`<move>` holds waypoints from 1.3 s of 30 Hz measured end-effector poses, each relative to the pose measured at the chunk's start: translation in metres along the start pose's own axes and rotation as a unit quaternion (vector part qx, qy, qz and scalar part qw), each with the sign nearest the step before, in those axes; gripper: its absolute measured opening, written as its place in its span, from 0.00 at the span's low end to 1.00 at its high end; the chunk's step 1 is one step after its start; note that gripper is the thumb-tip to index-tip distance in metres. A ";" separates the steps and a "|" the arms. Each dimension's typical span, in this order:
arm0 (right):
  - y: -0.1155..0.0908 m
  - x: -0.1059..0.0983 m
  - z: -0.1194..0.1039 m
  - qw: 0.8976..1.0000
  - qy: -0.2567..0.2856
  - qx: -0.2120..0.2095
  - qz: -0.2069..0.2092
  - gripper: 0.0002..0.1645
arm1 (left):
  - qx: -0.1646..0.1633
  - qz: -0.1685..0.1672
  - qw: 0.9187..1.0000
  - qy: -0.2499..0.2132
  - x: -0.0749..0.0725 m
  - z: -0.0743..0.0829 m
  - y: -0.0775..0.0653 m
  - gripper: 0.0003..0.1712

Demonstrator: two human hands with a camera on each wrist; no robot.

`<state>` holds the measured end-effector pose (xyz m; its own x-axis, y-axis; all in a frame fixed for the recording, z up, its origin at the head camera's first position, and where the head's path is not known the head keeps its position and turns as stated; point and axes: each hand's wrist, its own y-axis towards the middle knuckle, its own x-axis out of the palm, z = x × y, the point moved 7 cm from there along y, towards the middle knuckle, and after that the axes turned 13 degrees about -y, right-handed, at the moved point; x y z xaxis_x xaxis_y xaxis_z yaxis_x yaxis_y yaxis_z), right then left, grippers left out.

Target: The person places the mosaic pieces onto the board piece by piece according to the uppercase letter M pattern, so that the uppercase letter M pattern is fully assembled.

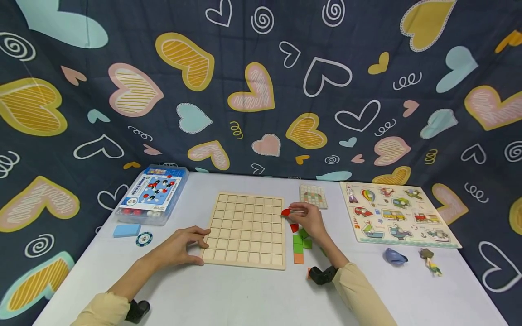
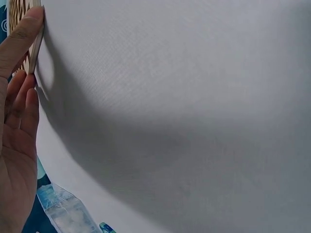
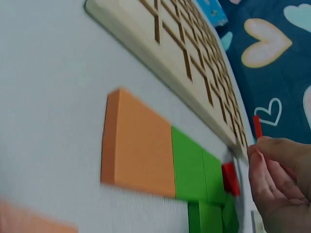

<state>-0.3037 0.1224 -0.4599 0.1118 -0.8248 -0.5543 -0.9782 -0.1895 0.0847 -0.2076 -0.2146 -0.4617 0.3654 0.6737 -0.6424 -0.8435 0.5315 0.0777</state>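
Note:
A square wooden grid board (image 1: 245,231) lies flat on the table. My left hand (image 1: 185,246) rests along its left edge, thumb near the front left corner. The left wrist view shows the thumb and fingertips against the board's rim (image 2: 35,56). Between thumb and fingers of my right hand (image 1: 306,220) is a thin red round-edged piece (image 1: 286,212), held above the board's right edge. Another red piece (image 1: 294,227) lies beneath that hand. Nearest me in this group are green blocks (image 1: 298,244) and an orange block (image 1: 299,258), side by side.
A small pattern card (image 1: 313,196) lies behind the right hand. To the right are a picture puzzle board (image 1: 397,215), a blue figure (image 1: 395,256) and a small figurine (image 1: 430,261). A plastic box (image 1: 155,194), a blue block (image 1: 126,231) and a round chip (image 1: 144,239) stand left.

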 end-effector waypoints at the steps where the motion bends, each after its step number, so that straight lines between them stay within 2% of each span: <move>1: 0.001 0.002 -0.001 1.000 0.004 0.002 -0.003 0.19 | 0.001 0.000 1.000 -0.001 0.000 0.000 0.000 0.20; 4: 0.007 0.012 0.005 1.000 0.022 0.004 -0.010 0.19 | 0.010 0.002 1.000 -0.003 -0.001 0.002 0.001 0.20; 11: 0.009 0.033 -0.011 0.998 0.054 -0.009 -0.026 0.20 | 0.017 -0.005 1.000 -0.014 -0.002 0.006 0.001 0.20; 20: 0.014 0.062 -0.028 0.998 0.045 -0.028 -0.038 0.19 | 0.015 -0.011 1.000 -0.001 -0.002 0.009 0.001 0.20; 25: 0.016 0.080 -0.038 0.996 0.062 -0.043 -0.055 0.19 | 0.021 -0.009 1.000 0.003 -0.002 0.009 0.000 0.20; 32: 0.020 0.096 -0.056 0.989 0.065 -0.131 -0.035 0.15 | 0.027 -0.004 1.000 0.005 -0.003 0.009 -0.002 0.18; 35: 0.022 0.105 -0.061 0.990 0.054 -0.126 -0.032 0.15 | 0.030 -0.005 1.000 0.005 -0.002 0.009 -0.002 0.19; 39: 0.026 0.120 -0.064 0.993 0.045 -0.098 -0.038 0.16 | 0.031 -0.006 0.999 0.006 -0.001 0.008 -0.001 0.19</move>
<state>-0.3049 -0.0160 -0.4710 0.2088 -0.8466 -0.4895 -0.9146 -0.3463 0.2088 -0.2037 -0.2116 -0.4547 0.3708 0.6604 -0.6529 -0.8130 0.5707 0.1156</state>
